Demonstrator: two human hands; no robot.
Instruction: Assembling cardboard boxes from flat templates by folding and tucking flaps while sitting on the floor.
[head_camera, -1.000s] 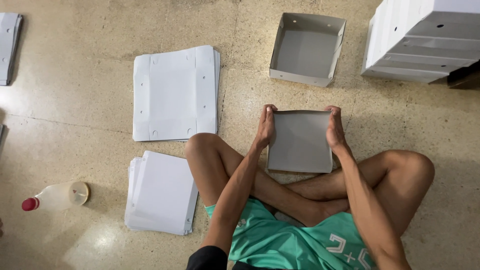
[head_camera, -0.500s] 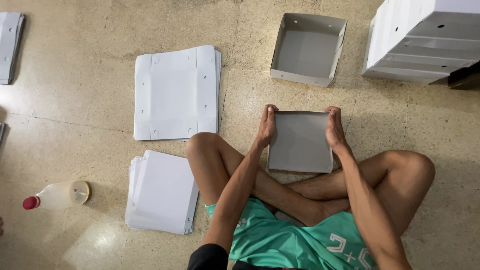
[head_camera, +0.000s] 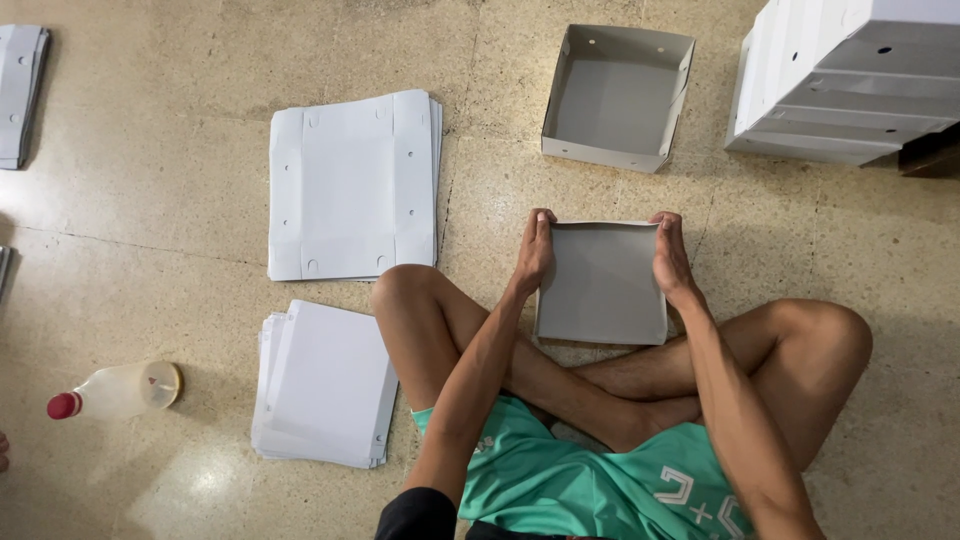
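While seated cross-legged on floor (head_camera: 150, 250), left hand (head_camera: 535, 255) and right hand (head_camera: 670, 260) grip opposite side walls of half-folded grey box (head_camera: 603, 285), which sits between them just ahead of shins. Flat blank stacks (head_camera: 350, 185) lie left. Finished open box (head_camera: 617, 95) lies farther ahead.

Box (head_camera: 603, 283) between knees, flat sheets (head_camera: 352, 185) left (apparently stacked)

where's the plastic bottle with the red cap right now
In the head view the bottle lies on its side on the floor at lower left, just left of the nearer stack of flat sheets.
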